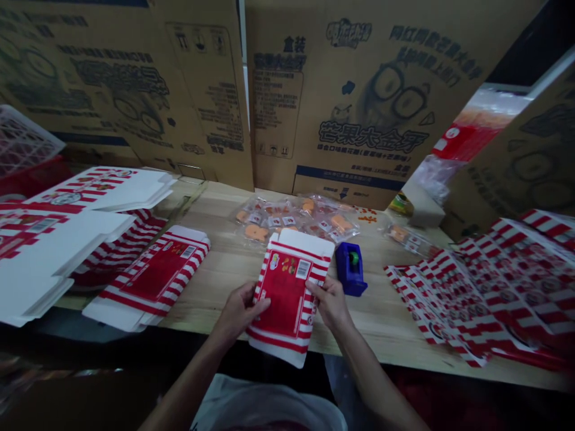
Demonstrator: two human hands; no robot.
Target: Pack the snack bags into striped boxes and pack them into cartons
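Between my hands is a flattened red-and-white striped carton (281, 302) with a barcode and small food pictures, its white flaps at the top and bottom. My left hand (245, 308) grips its left edge, thumb lying on the printed face. On the opposite edge my right hand (330, 299) pinches the carton with the thumb in front. The carton is held above the table's front edge, tilted a little. Just right of it stands a blue tape dispenser (351, 269) with a green core. Behind it lie clear plastic packets (291, 215) with orange pieces.
Flat cartons (155, 272) and a stack of unfolded card blanks (58, 239) lie at the left of the wooden table (215, 269). Striped printed cartons (489, 293) pile up at the right. Large cardboard boxes (341, 102) wall off the back. Another packet (408, 239) lies right of the dispenser.
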